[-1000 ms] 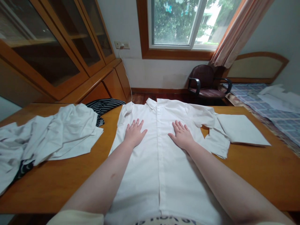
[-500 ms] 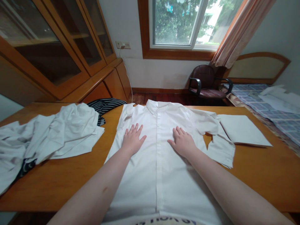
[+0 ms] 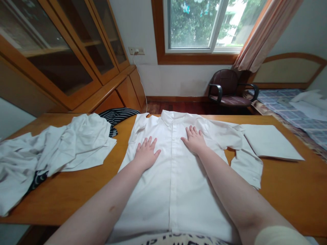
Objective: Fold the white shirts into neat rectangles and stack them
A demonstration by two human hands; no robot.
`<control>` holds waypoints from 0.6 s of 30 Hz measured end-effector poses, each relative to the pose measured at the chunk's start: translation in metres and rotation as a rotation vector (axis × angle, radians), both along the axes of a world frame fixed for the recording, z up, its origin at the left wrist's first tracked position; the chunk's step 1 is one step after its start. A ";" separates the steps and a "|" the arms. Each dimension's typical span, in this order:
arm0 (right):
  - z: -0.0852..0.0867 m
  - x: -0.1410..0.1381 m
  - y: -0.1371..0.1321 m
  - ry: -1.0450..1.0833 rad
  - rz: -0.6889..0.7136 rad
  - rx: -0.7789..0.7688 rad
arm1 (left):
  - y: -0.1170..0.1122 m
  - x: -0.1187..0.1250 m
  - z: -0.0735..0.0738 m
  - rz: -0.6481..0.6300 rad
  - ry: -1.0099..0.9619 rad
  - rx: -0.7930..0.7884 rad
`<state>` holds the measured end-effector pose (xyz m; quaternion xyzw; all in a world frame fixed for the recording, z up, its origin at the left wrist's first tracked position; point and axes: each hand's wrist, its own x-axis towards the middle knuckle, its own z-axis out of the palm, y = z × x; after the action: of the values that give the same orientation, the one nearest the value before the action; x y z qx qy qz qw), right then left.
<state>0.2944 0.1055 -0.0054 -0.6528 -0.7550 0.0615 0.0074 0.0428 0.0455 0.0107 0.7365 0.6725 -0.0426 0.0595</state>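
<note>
A white button-up shirt [image 3: 163, 183] lies front side up on the wooden table [image 3: 84, 190], its collar at the far edge. My left hand [image 3: 146, 154] rests open on the left half of the shirt, fingers spread. On the other side of the button strip, my right hand [image 3: 195, 140] lies flat on the chest, a little farther up than the left. The shirt's right sleeve bends outward and down onto the table. At the left shoulder only a short part of the other sleeve shows; the rest is hidden.
Crumpled white clothes [image 3: 76, 143] and a black striped cloth [image 3: 117, 115] lie at the left. A folded white cloth [image 3: 273, 141] sits right of the sleeve. Beyond the table stand a cabinet [image 3: 102, 92], an office chair [image 3: 228, 90] and a bed [image 3: 288, 102].
My right hand has slid up the shirt, away from me, towards the collar. The left hand has stayed at nearly the same spot on the fabric. The view has shifted slightly.
</note>
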 end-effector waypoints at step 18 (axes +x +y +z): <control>0.006 -0.006 -0.032 -0.005 -0.029 0.067 | 0.057 0.077 -0.020 -0.173 -0.141 0.130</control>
<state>0.2885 0.0737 0.0008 -0.6633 -0.7471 0.0346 0.0283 0.1201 0.1027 -0.0089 0.7954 0.6018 0.0478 0.0548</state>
